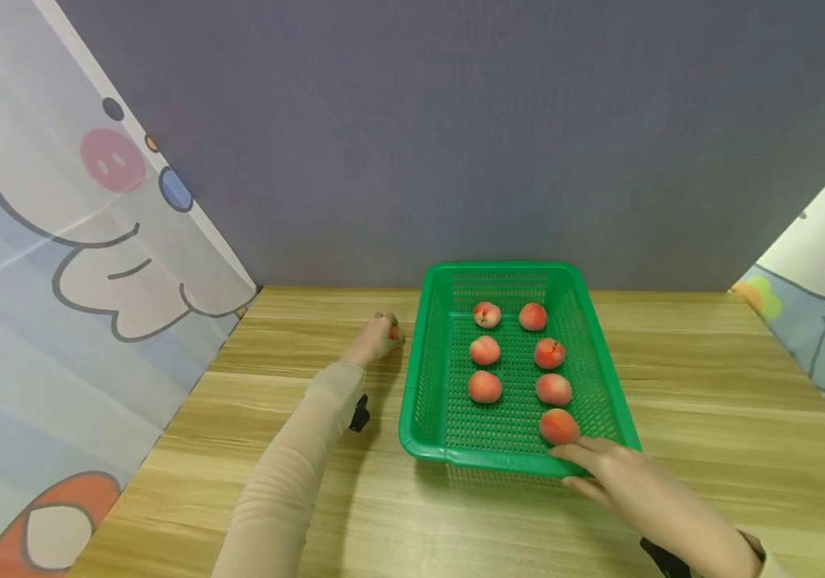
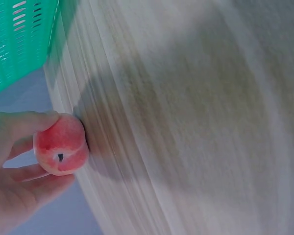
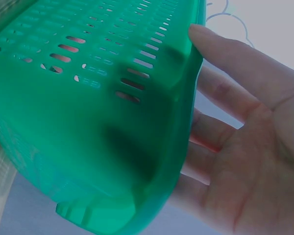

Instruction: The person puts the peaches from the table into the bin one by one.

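Note:
My left hand pinches a pinkish-red peach between thumb and fingers, at or just above the tabletop left of a green plastic basket. In the left wrist view, the peach's dark stem hollow faces the camera. At the basket's front right corner, my right hand grips the rim, its fingers over the inner side and its thumb against the outside. Those fingertips lie beside the nearest peach; whether they touch it is hard to tell. Several peaches stand in two columns on the basket floor, including one at the back left.
The wooden table extends to both sides of the basket. A grey panel rises behind it. Cartoon-printed sheets hang at the left and right edges.

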`<state>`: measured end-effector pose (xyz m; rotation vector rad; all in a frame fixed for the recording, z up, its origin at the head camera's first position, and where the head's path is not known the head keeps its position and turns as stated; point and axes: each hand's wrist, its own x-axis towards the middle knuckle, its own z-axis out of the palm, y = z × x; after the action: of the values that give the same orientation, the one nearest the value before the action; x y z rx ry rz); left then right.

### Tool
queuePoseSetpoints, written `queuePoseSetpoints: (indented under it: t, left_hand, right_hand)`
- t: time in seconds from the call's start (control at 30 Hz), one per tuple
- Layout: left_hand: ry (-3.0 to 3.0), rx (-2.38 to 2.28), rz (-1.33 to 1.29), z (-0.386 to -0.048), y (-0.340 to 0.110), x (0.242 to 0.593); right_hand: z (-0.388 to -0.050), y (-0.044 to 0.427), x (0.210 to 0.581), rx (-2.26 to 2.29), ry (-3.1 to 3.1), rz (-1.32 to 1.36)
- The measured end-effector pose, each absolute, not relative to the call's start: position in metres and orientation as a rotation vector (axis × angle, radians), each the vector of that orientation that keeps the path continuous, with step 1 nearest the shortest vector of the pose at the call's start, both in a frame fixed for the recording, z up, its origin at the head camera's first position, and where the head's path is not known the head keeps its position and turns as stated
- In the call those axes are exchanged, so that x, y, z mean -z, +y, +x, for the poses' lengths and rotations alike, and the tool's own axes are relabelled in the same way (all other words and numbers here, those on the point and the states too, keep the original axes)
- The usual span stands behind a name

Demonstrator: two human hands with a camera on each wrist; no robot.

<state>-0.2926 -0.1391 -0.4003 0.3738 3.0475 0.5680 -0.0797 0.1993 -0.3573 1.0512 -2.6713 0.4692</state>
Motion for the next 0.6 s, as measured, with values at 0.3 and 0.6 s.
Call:
queuePoseSetpoints:
  t: [0.3,0.6]
  left_hand:
    - [3.050,-0.505,0.386,-0.294,-0.137,0.399]
    - [3.031,-0.448,0.415,-0.288,-0.139,0.382]
  right_hand:
    - [-0.079,0.199,0.357,-0.474,-2.668,1.051]
    - [-0.080,0.200,0.357,-0.472,-2.682,1.045]
